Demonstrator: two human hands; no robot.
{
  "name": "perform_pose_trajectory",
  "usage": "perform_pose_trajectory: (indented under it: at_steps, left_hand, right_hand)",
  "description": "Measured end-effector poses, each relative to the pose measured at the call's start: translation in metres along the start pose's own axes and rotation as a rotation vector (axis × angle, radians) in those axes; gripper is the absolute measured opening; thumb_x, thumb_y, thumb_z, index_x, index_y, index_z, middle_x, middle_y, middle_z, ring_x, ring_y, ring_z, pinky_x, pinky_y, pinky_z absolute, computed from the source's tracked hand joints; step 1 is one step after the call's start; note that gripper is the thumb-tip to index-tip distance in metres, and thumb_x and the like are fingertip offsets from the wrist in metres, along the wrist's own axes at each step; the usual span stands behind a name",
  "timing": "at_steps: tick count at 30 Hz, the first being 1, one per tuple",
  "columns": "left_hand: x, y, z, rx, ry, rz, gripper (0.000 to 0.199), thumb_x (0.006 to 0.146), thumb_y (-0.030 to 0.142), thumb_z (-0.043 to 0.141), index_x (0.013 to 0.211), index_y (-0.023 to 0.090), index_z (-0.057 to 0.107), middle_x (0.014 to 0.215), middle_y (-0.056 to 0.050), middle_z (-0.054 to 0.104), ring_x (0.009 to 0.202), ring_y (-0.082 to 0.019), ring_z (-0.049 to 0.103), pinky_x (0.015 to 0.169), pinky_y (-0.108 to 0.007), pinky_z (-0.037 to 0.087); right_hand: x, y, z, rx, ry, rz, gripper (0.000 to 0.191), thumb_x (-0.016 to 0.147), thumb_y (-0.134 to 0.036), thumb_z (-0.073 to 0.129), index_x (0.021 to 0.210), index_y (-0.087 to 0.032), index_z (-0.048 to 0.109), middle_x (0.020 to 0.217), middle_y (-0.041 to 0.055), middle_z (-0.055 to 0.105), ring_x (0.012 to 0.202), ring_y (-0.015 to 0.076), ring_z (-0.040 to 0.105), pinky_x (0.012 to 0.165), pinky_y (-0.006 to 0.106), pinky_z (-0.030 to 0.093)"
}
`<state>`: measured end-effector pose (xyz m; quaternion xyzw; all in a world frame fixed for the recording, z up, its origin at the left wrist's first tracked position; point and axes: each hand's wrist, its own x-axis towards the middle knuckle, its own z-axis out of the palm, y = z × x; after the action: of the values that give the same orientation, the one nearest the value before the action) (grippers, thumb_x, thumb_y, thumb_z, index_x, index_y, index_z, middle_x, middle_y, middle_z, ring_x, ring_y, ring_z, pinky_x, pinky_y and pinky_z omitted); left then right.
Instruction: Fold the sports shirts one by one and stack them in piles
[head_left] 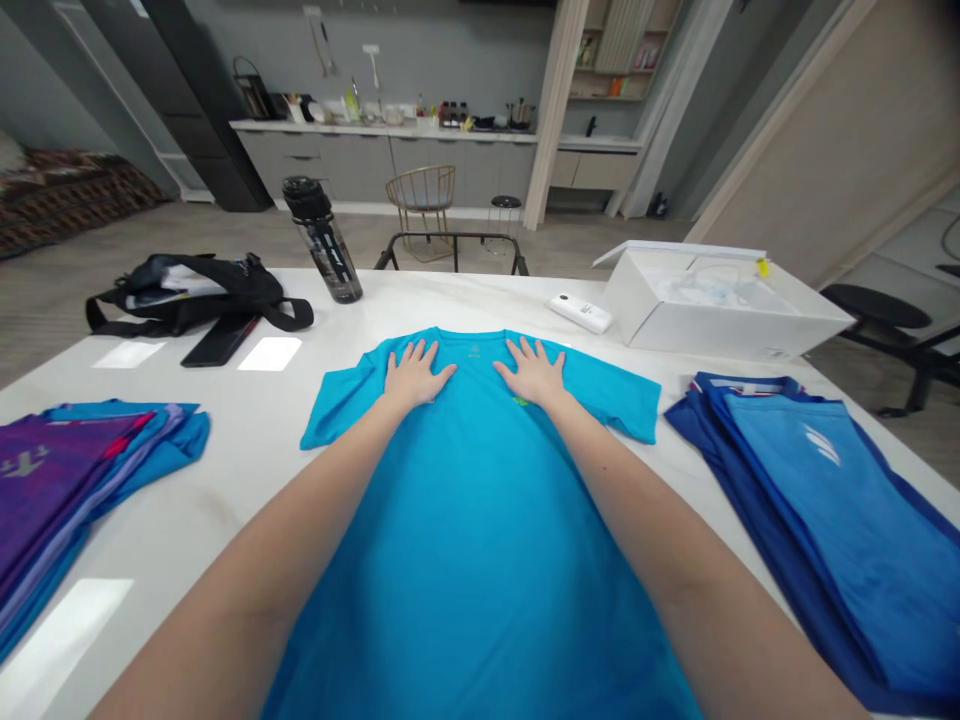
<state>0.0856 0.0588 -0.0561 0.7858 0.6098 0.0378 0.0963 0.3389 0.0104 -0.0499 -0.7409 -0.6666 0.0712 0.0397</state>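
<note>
A bright blue short-sleeved T-shirt [480,520] lies spread out on the white table, its neckline at the far side and both sleeves out to the sides. My left hand [412,377] rests flat on its left shoulder, fingers spread. On the right shoulder, my right hand [534,374] lies flat too, its fingers apart. A small green mark on the chest shows beside the right palm. The shirt's lower end runs out of view toward me.
Folded shirts [67,480] are stacked at left, folded blue clothes [832,500] at right. Farther back are a black bag [202,285], a phone [220,340], a dark bottle [324,240], a white handheld device [581,312] and an open white box [697,315]. Chairs stand beyond.
</note>
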Motion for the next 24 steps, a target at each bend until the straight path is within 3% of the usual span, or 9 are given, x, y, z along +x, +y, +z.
perform_pose_trajectory:
  at_steps: [5,9,11,14,18,21,24]
  left_hand:
    - [0.024,-0.01,-0.002,-0.093,0.031,0.076,0.079,0.094,0.073,0.028,0.159,0.027,0.03,0.167,-0.004,0.021,0.156,-0.028,0.015,0.125,-0.057,0.008]
    - [0.023,-0.028,-0.013,-0.307,0.194,0.1,0.062,0.103,0.048,0.022,0.154,0.018,0.042,0.16,-0.005,0.039,0.15,-0.02,0.033,0.125,-0.038,0.022]
    - [0.015,-0.047,-0.02,-0.346,0.275,0.09,0.06,0.104,0.043,0.021,0.149,0.014,0.048,0.156,-0.008,0.046,0.146,-0.018,0.041,0.122,-0.033,0.028]
    - [0.0,-0.08,-0.023,-0.279,0.216,0.086,0.06,0.103,0.045,0.024,0.148,0.014,0.049,0.156,-0.01,0.046,0.146,-0.021,0.039,0.122,-0.038,0.028]
    - [-0.016,-0.11,-0.016,-0.074,0.076,0.051,0.06,0.104,0.047,0.023,0.153,0.019,0.042,0.163,-0.01,0.033,0.154,-0.026,0.023,0.124,-0.052,0.018]
    - [-0.02,-0.115,-0.013,0.005,0.06,0.034,0.064,0.103,0.055,0.022,0.158,0.024,0.033,0.168,-0.007,0.022,0.155,-0.027,0.016,0.124,-0.056,0.013]
    - [-0.02,-0.12,-0.016,0.008,0.06,-0.009,0.069,0.101,0.06,0.019,0.16,0.026,0.026,0.168,-0.007,0.019,0.155,-0.029,0.016,0.123,-0.057,0.014]
  right_hand:
    - [0.02,-0.001,-0.001,0.007,-0.012,-0.012,0.077,0.095,-0.075,0.018,0.161,-0.036,0.02,0.169,0.0012,0.014,0.155,0.0352,0.01,0.115,0.076,0.003]
    - [0.021,0.007,-0.008,0.143,0.111,-0.021,0.071,0.1,-0.068,0.015,0.159,-0.031,0.029,0.167,0.0048,0.025,0.153,0.0312,0.018,0.119,0.068,0.011]
    - [0.013,0.019,-0.016,0.205,0.244,0.035,0.069,0.103,-0.059,0.012,0.154,-0.023,0.04,0.162,0.0094,0.035,0.151,0.0298,0.026,0.12,0.061,0.018]
    - [-0.005,0.048,-0.025,0.225,0.32,0.233,0.07,0.102,-0.059,0.018,0.142,-0.017,0.056,0.155,0.0158,0.046,0.143,0.0363,0.038,0.117,0.063,0.022]
    - [-0.029,0.085,-0.026,0.225,0.148,0.473,0.078,0.095,-0.071,0.022,0.147,-0.021,0.053,0.161,0.0152,0.036,0.144,0.0482,0.03,0.112,0.077,0.015]
    - [-0.034,0.101,-0.019,0.158,0.047,0.441,0.082,0.093,-0.074,0.022,0.158,-0.026,0.034,0.168,0.0102,0.02,0.151,0.0467,0.014,0.111,0.08,0.006]
    - [-0.03,0.111,-0.014,0.095,0.016,0.389,0.085,0.091,-0.078,0.019,0.162,-0.03,0.022,0.17,0.0062,0.012,0.153,0.0446,0.006,0.113,0.078,0.002]
